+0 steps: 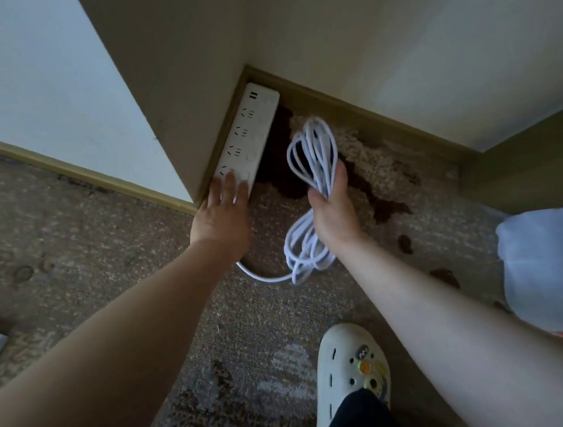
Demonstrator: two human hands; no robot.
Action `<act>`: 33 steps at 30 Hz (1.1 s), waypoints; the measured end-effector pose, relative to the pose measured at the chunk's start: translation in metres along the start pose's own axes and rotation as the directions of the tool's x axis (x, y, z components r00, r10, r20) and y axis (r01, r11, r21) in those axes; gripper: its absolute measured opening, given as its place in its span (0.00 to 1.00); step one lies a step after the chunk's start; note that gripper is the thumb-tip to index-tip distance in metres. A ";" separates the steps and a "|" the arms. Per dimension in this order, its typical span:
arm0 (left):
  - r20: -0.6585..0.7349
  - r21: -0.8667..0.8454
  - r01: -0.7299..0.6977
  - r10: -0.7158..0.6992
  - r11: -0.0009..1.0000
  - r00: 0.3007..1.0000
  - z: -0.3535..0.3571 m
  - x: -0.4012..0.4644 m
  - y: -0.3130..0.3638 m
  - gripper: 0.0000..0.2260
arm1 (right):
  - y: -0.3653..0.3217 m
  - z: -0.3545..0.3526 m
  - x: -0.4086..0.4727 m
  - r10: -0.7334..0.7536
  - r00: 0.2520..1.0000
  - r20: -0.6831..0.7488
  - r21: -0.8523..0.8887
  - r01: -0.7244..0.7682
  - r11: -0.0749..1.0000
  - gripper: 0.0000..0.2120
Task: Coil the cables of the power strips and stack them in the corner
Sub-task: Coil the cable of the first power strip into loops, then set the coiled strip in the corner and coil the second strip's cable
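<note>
While left hand (223, 215) presses flat on power strip (248, 137) in corner; right hand (333, 208) grips coiled cable (311, 148).

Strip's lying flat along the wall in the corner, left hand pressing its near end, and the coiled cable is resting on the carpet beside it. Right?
Not quite. The coiled cable is not on the carpet: the right hand grips it, as the head view shows. The rest holds: the left hand presses the power strip.

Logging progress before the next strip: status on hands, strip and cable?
Left hand flat on power strip, strip against the baseboard in the corner. Right hand grip on coiled cable, held above carpet. Nothing blocking the corner.
</note>
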State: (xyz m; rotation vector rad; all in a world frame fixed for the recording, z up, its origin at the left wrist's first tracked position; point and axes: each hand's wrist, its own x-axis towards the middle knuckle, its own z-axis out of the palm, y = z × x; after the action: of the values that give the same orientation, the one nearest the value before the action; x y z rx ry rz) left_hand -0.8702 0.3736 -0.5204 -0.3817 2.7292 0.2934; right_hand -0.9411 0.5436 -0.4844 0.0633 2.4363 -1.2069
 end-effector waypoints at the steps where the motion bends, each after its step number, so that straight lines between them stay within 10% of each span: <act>1: 0.003 -0.072 0.010 -0.010 0.997 1.000 -0.004 0.001 0.000 0.28 | -0.010 0.004 0.015 -0.018 0.999 -0.029 -0.024 0.018 1.000 0.33; 6: 0.025 -0.374 0.057 -0.051 0.926 0.998 -0.023 0.006 0.000 0.26 | -0.047 0.025 0.074 -0.023 0.998 -0.063 -0.064 0.019 0.998 0.35; 17: 0.077 0.130 -0.233 0.224 0.964 0.972 -0.005 -0.010 -0.003 0.25 | -0.028 0.053 0.071 -0.034 0.997 0.064 -0.450 0.059 0.891 0.32; 21: 0.069 0.156 -0.245 0.237 0.957 0.969 -0.007 -0.012 -0.007 0.27 | -0.003 0.062 0.045 -0.234 0.968 0.089 -0.363 0.250 0.898 0.29; 33: 0.117 0.158 -0.239 0.222 0.958 0.968 -0.002 -0.009 -0.020 0.35 | -0.005 0.052 0.076 -0.149 0.948 0.282 -0.579 0.292 0.761 0.28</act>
State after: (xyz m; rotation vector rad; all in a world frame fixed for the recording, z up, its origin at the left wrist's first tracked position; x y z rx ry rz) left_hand -0.8566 0.3560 -0.5180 0.0000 2.6769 0.1326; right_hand -0.9933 0.4894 -0.5376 -0.5398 2.5542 -0.4020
